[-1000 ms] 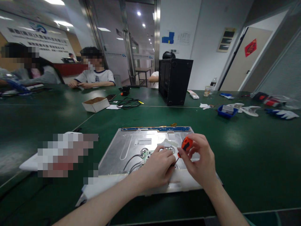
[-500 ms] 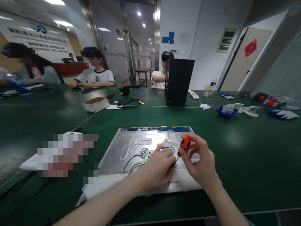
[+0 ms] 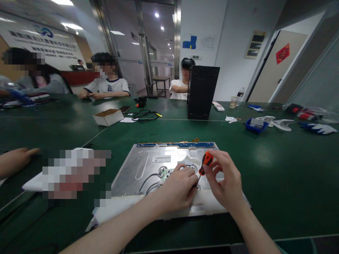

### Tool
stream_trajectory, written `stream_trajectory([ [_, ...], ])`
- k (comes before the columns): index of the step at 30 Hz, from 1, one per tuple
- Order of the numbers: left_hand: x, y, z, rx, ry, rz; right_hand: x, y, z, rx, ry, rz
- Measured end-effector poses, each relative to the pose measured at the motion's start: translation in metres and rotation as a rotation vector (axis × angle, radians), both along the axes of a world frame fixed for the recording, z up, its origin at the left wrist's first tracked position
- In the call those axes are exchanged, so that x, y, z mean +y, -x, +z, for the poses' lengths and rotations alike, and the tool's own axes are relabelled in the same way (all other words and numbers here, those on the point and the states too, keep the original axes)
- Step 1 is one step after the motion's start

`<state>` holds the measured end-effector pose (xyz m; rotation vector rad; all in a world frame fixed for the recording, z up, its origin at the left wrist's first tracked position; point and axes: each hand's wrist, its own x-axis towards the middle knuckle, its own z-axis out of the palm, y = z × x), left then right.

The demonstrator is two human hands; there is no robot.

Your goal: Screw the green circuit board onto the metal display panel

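A metal-backed display panel lies flat before me, with a blue circuit strip along its far edge. My right hand pinches the orange and black handle of a screwdriver, its thin shaft slanting down and left toward the panel. Closed and curled, my left hand rests low over the panel, its fingertips beside the lower shaft. Those fingertips and the screwdriver's tip are hidden. A small green circuit board with black cables shows partly beneath my left hand.
Left of the panel lies a partly pixelated white package, with another person's hand near it. Farther back are an open carton, a black cable, a tall black case and a blue tray. Several people sit across the table.
The screwdriver handle has turned and tilted slightly in my right hand's fingers. My left hand has stayed in place. Another person's hand has come in at the left edge.
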<state>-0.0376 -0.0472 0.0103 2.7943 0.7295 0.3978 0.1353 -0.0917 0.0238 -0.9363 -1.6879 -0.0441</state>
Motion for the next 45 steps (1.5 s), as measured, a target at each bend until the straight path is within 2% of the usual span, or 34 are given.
stream_trajectory([
  [15,-0.0007,-0.0002,0.0025,0.007,0.033,0.001,0.0002,0.0014,0.0011,0.004,-0.061,-0.017],
  [22,0.0008,-0.0001,-0.0006,-0.001,0.011,-0.008,-0.0005,-0.0011,0.0002,-0.024,-0.014,0.020],
  [45,-0.0009,0.0002,0.0017,-0.003,-0.001,0.005,0.0009,0.0006,-0.0011,-0.020,0.000,-0.008],
])
